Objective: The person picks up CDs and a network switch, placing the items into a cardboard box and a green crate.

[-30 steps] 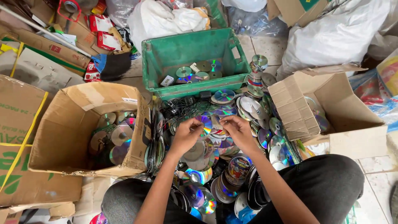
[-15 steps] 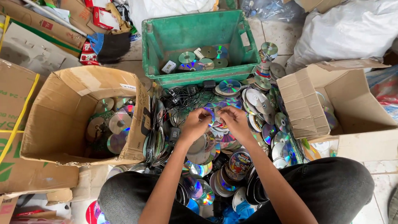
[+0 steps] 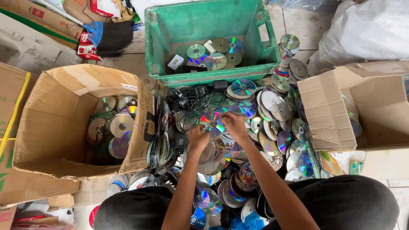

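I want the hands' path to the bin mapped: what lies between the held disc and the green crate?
In the head view, tangled black cables and small black adapters lie between the disc and the green crate.

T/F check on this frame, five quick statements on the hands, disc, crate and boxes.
1. Both hands hold one shiny disc between them. True: left hand and right hand meet at it.
2. The green crate holds no discs. False: several lie on its floor.
3. The cardboard box on the left contains discs. True.
4. The discs on the floor are all stacked on one spindle. False: they lie in a loose pile.
5. Black cables lie just in front of the crate. True.
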